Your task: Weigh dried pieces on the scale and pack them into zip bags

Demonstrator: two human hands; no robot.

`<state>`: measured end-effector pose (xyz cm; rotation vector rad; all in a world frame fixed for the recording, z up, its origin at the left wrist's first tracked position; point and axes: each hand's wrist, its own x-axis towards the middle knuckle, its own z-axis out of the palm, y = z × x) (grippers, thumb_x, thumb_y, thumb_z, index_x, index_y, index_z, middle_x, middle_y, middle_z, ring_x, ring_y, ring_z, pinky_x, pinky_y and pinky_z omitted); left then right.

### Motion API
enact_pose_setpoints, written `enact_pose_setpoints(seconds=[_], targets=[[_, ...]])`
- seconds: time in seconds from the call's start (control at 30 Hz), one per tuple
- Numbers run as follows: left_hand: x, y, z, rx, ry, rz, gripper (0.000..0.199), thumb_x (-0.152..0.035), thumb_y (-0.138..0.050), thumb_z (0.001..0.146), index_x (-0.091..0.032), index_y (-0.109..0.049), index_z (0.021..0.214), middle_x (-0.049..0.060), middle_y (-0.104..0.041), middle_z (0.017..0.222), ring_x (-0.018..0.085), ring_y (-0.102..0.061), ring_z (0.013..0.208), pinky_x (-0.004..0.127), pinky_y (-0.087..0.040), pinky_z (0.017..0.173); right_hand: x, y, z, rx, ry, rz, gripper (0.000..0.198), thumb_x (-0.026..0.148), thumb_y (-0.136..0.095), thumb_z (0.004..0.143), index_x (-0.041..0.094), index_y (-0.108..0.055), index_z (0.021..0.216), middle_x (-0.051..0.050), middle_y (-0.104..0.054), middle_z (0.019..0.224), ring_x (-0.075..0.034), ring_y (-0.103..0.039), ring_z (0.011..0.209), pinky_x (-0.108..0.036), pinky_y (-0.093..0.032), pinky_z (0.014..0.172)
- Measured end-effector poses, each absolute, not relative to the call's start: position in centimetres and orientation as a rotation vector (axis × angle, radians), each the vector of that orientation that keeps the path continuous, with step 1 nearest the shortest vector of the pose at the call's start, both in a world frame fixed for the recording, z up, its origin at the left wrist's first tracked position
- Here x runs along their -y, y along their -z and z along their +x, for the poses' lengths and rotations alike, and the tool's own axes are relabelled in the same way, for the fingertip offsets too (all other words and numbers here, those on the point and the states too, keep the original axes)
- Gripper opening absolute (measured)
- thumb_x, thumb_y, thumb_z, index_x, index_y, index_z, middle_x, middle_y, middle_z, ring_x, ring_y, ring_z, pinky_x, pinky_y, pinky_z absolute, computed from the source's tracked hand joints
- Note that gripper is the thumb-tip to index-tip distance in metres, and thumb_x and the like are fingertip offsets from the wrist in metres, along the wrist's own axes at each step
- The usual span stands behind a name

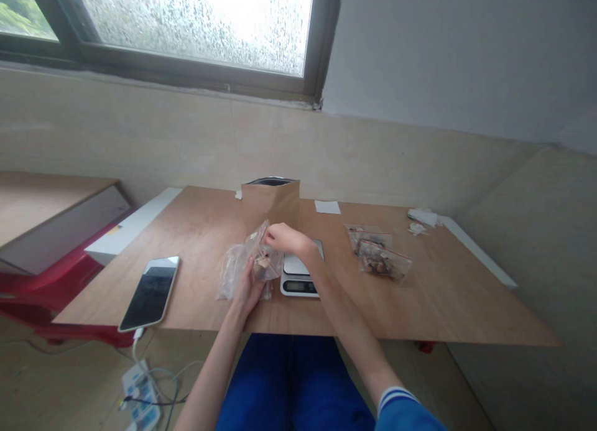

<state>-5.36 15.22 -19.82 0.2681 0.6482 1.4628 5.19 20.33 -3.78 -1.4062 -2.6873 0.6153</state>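
Observation:
My left hand [250,286] is closed around the lower side of a clear zip bag [264,266] that has some pale brownish pieces inside. At the bag's upper edge, the fingers of my right hand [283,237] are pinched together on the plastic. Under my right wrist sits a white kitchen scale [299,287], partly covered by my forearm. Several flat clear bags [230,270] lie beside and beneath my left hand. Just behind the held bag stands an upright brown paper pouch [270,202] with its top gaping.
Filled zip bags [383,261] with dark and brown pieces lie to the right. A phone [152,292] on a charging cable rests at left, above a power strip [141,393] on the floor. A white paper [328,207] and crumpled scraps [424,217] lie toward the back.

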Motion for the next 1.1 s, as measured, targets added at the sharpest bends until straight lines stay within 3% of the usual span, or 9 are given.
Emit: enact_pose_setpoints(seconds=[0.23,0.33,0.53,0.7,0.93,1.1], targets=[[-15.2,20.4,-5.2,-0.682,-1.557,0.275,0.019,-0.012,-0.055,0.079,-0.021,-0.061,0.094,0.0,-0.069,0.09,0.008,-0.064,0.074,0.018,-0.051,0.07,-19.7,8.2,4.0,2.714,-0.671,-1.138,0.013,0.014,-0.052,0.079,0.011,-0.064,0.085,-0.009,-0.064,0.09,-0.016,-0.056,0.086,-0.022,-0.04,0.074],[-15.2,20.6,-5.3,-0.701,-1.557,0.273,0.02,-0.008,-0.057,0.076,-0.019,-0.061,0.093,0.0,-0.068,0.086,0.008,-0.063,0.07,0.018,-0.05,0.067,-20.0,9.3,4.2,2.677,-0.634,-1.169,0.021,0.025,-0.056,0.079,0.011,-0.06,0.094,-0.011,-0.059,0.098,-0.019,-0.053,0.094,-0.027,-0.04,0.081],[-15.1,20.7,-5.2,-0.721,-1.531,0.312,0.022,-0.006,-0.057,0.074,-0.02,-0.062,0.09,0.001,-0.068,0.084,0.009,-0.063,0.067,0.018,-0.05,0.065,-20.3,10.0,4.7,2.669,-0.682,-1.192,0.016,0.025,-0.058,0.076,0.013,-0.056,0.087,-0.006,-0.057,0.087,-0.017,-0.052,0.082,-0.027,-0.041,0.076],[-15.0,20.3,-5.2,-0.727,-1.502,0.345,0.02,-0.005,-0.059,0.07,-0.017,-0.062,0.086,0.001,-0.068,0.08,0.009,-0.062,0.062,0.019,-0.05,0.063,-20.2,10.0,4.9,2.703,-0.691,-1.247,0.024,0.03,-0.064,0.072,0.012,-0.055,0.085,-0.01,-0.056,0.091,-0.021,-0.051,0.091,-0.03,-0.041,0.08],[-14.9,19.9,-5.1,-0.729,-1.495,0.363,0.022,-0.006,-0.059,0.071,-0.017,-0.062,0.089,0.002,-0.068,0.08,0.01,-0.063,0.065,0.019,-0.05,0.063,-19.3,9.8,4.9,2.686,-0.682,-1.308,0.015,0.028,-0.057,0.077,0.014,-0.055,0.083,-0.008,-0.055,0.088,-0.021,-0.052,0.089,-0.03,-0.043,0.079],[-14.9,20.3,-5.2,-0.737,-1.508,0.323,0.027,-0.006,-0.059,0.072,-0.02,-0.06,0.095,0.001,-0.068,0.087,0.009,-0.063,0.068,0.017,-0.05,0.064,-19.2,9.5,4.8,2.683,-0.719,-1.295,0.013,0.023,-0.059,0.072,0.015,-0.056,0.082,-0.008,-0.056,0.092,-0.019,-0.053,0.086,-0.028,-0.043,0.074]])
